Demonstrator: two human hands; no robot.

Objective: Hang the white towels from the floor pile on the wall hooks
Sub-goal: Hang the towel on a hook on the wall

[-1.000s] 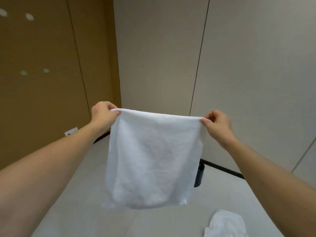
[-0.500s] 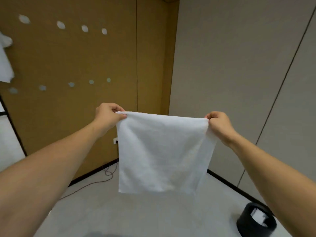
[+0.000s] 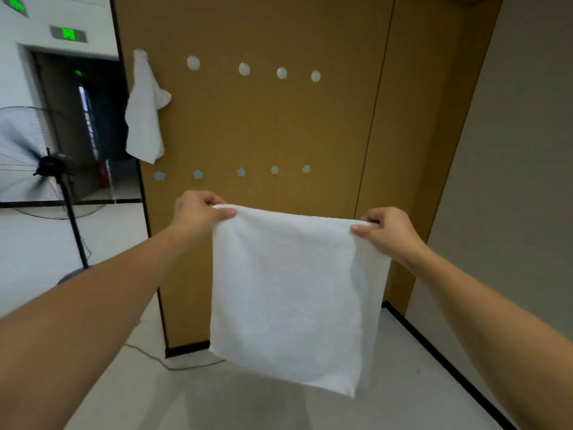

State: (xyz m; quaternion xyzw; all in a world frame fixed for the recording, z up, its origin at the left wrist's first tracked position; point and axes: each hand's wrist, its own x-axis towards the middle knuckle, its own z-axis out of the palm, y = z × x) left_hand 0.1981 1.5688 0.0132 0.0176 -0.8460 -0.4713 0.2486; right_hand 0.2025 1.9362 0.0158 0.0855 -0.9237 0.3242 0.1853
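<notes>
We've got the white towel (image 3: 288, 293) stretched out in front of us, left hand (image 3: 198, 212) and right hand (image 3: 386, 228) each pinching a top corner. It's light, soft and floppy, so corners look like the best grip. Farther off, round white hooks (image 3: 244, 69) dot the smooth tan wall (image 3: 341, 135), with a hung towel (image 3: 143, 113) far left.

Soft matt cloth towel (image 3: 288, 293)

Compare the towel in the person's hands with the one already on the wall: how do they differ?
The held towel is stretched flat by its top corners between the left hand and right hand; the hung towel dangles bunched from one point on the brown wall. The held one is lower and nearer. Both are white.
</notes>
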